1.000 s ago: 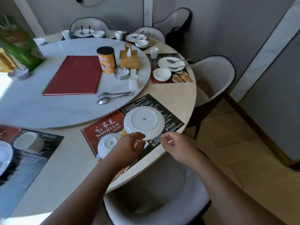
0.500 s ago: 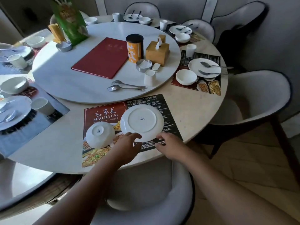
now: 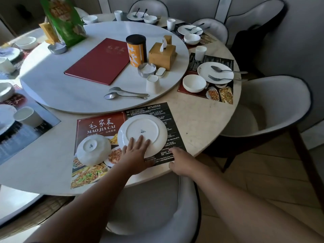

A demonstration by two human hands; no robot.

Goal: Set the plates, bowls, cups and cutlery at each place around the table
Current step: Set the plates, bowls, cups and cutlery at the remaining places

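Plate (image 3: 142,130): laid upside down on the right half of the placemat (image 3: 98,127).
Bowl (image 3: 93,149): set upside down on the placemat's left half, just beside the plate.
Left hand (image 3: 136,153): laid flat on the plate's near rim, fingers straight and slightly spread.
Right hand (image 3: 182,162): rested on the placemat's near right corner; whether its edge is pinched cannot be told.
Fork (image 3: 128,92) and spoon (image 3: 122,96): laid beyond the placemat's far edge.

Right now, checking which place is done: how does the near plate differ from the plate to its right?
The near plate lies upside down, with the left hand resting on it; the right plate sits upright. The near plate has no cutlery; the right plate carries a spoon and fork. Both are white and round.
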